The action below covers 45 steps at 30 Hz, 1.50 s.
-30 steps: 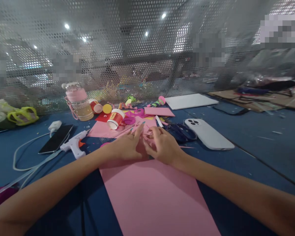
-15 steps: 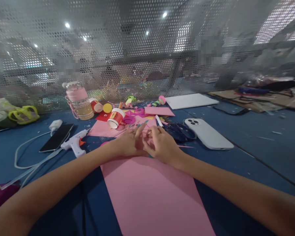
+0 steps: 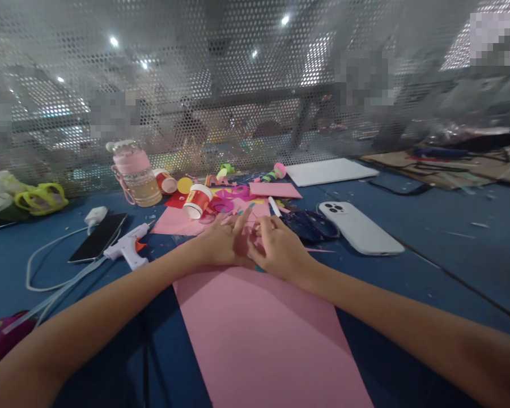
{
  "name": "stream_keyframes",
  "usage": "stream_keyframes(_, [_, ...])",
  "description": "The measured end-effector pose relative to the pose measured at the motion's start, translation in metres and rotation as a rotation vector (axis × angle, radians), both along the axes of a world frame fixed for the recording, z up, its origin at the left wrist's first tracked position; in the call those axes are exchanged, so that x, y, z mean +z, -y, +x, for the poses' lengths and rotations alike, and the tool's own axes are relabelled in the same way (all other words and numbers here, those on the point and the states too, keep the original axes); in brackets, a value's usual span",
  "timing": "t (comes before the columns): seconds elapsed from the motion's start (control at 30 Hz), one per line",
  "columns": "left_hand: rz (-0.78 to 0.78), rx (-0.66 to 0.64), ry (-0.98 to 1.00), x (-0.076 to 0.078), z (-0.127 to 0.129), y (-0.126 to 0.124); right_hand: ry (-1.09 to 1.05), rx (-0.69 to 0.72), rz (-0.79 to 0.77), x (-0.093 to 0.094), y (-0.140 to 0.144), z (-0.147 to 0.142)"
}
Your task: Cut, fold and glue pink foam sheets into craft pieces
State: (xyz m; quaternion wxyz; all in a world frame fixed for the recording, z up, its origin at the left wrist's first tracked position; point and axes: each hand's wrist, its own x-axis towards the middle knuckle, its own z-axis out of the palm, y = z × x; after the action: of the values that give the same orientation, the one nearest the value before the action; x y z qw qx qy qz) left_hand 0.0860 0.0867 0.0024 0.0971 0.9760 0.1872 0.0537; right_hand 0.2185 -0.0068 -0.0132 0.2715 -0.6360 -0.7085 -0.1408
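Note:
A long pink sheet (image 3: 267,334) runs from the near edge up beneath both of my hands. My left hand (image 3: 219,243) lies over its far end, fingers stretched forward and apart, the index finger pointing away; I see nothing held in it. Teal spots show near its fingertips. Close against its thumb is my right hand (image 3: 280,246), its fingers bent together. Whatever those fingers pinch, if anything, is hidden or too small to name. Just past the left hand, a red and white paper cup (image 3: 198,202) lies tipped over on pink paper (image 3: 176,221).
On the left are a glue gun (image 3: 130,246), a black phone (image 3: 97,238), a charger (image 3: 96,216) with cable and a pink-lidded bottle (image 3: 136,175). A white phone (image 3: 361,229) and dark blue pouch-like item (image 3: 310,226) lie right. Behind them sits a white board (image 3: 331,171).
Both hands keep almost the same pose, with only slight finger movement. The whole view has shifted a little.

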Motion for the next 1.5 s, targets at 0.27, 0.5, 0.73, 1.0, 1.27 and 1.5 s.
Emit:
stream_keyframes(0.27, [0.013, 0.006, 0.005, -0.003, -0.001, 0.0, -0.005, -0.014, -0.025, 0.0, 0.0, 0.001])
stream_keyframes(0.5, [0.007, 0.024, 0.007, -0.002, -0.006, 0.006, 0.002, -0.013, -0.022, 0.001, 0.001, 0.0])
stream_keyframes(0.73, [-0.023, 0.035, -0.01, 0.005, -0.006, 0.012, -0.052, -0.017, 0.104, 0.0, 0.0, 0.005])
stream_keyframes(1.0, [-0.117, -0.013, 0.075, 0.007, -0.009, 0.018, -0.132, 0.105, -0.018, -0.007, -0.008, -0.005])
stream_keyframes(1.27, [-0.115, -0.064, 0.127, -0.004, -0.012, 0.012, -0.319, 0.13, -0.32, -0.002, -0.011, -0.015])
stream_keyframes(1.5, [-0.017, -0.019, 0.026, -0.001, -0.011, 0.014, -0.278, 0.096, -0.38, 0.003, -0.009, -0.018])
